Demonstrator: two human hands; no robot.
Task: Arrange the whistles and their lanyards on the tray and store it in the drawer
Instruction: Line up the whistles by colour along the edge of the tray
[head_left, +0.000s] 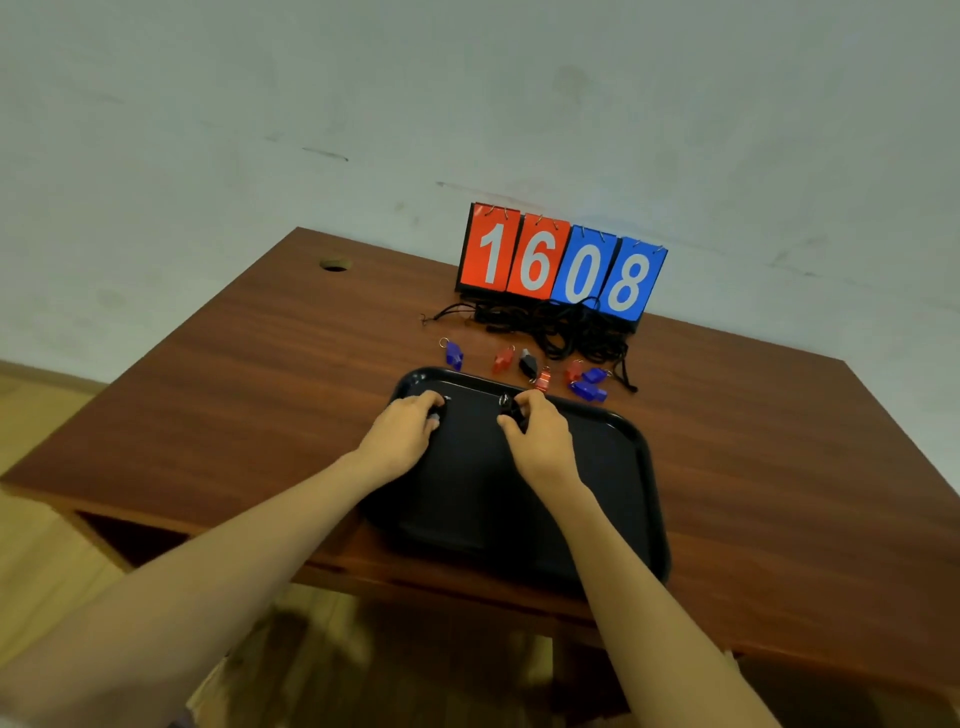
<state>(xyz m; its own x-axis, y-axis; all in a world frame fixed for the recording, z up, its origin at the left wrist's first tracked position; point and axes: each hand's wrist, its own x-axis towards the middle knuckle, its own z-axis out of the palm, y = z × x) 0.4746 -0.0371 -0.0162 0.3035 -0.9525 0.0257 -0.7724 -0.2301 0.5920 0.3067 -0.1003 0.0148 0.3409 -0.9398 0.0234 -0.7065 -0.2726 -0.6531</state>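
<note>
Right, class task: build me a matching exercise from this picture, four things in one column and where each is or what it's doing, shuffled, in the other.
Things
1 scoreboard
2 lanyards
3 tray
4 right hand

Places and states
A flat at the near edge of the desk
B holding a black whistle
C standing at the back of the desk
D heaped at the scoreboard's foot

Pairs: 1-C, 2-D, 3-A, 4-B
</note>
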